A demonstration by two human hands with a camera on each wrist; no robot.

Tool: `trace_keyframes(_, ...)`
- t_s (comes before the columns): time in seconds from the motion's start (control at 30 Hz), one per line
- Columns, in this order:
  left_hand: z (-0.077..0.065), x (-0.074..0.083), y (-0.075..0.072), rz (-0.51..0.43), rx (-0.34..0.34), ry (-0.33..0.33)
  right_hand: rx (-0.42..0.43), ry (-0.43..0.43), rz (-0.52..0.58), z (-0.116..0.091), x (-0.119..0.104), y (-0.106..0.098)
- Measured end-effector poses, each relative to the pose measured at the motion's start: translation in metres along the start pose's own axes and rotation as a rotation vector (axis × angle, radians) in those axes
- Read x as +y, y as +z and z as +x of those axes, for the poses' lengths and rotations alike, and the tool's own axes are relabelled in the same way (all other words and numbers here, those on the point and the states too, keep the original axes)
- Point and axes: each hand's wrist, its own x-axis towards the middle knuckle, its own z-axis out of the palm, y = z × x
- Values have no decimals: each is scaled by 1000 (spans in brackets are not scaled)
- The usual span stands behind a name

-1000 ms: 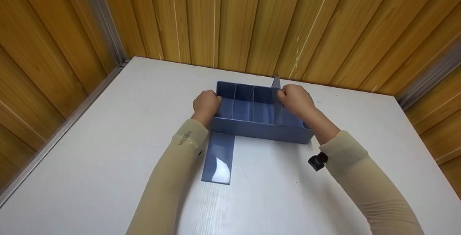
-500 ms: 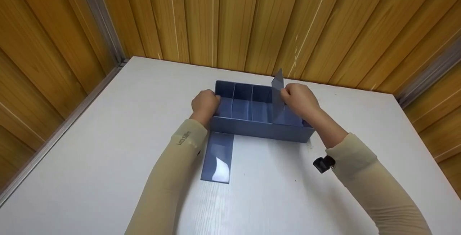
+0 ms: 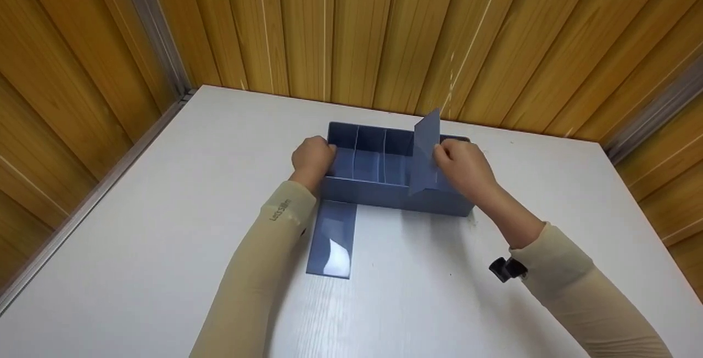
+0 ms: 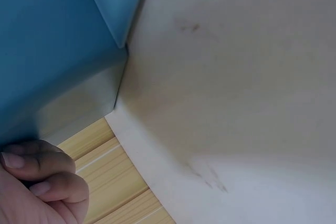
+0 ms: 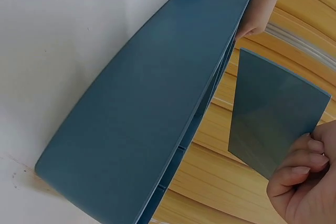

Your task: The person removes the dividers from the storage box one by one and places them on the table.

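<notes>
A long blue-grey divided box (image 3: 379, 194) stands on the white table. Curled over its left end wall, my left hand (image 3: 313, 157) grips the box; in the left wrist view those curled fingers (image 4: 58, 182) show at the lower left. Thumb and fingers of my right hand (image 3: 467, 168) pinch a thin blue-grey divider panel (image 3: 425, 152) by its right edge. The panel is held upright over the box's right part, and the right wrist view shows the divider panel (image 5: 278, 108) apart from the box. Two dividers stand in the left part of the box.
Another flat blue-grey panel (image 3: 332, 231) lies on the table in front of the box's left end, with a bright reflection on it. Behind the white table (image 3: 395, 292) rises a wood-patterned wall (image 3: 307, 34). A black clip (image 3: 508, 269) sits at the right sleeve.
My right hand has drawn the divider panel up out of the box and slightly toward me, turning its face more to view. The left hand keeps its grip on the box end.
</notes>
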Motion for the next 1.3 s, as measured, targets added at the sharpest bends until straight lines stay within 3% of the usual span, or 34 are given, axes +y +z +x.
trace_keyframes(0.47,-1,0,-1,1,-9,-10,101,-54,170,-51,5,26)
trace_keyframes(0.87,0,1,0,-9,-20,-24,-72,19,305,-90,5,40)
trace_keyframes(1.13,-1,-1,1,7,0,-15,-96,-50,311,-108,5,48)
trace_keyframes(1.3,-1,-1,2,-16,4,-11,-135,-47,299,-113,6,52)
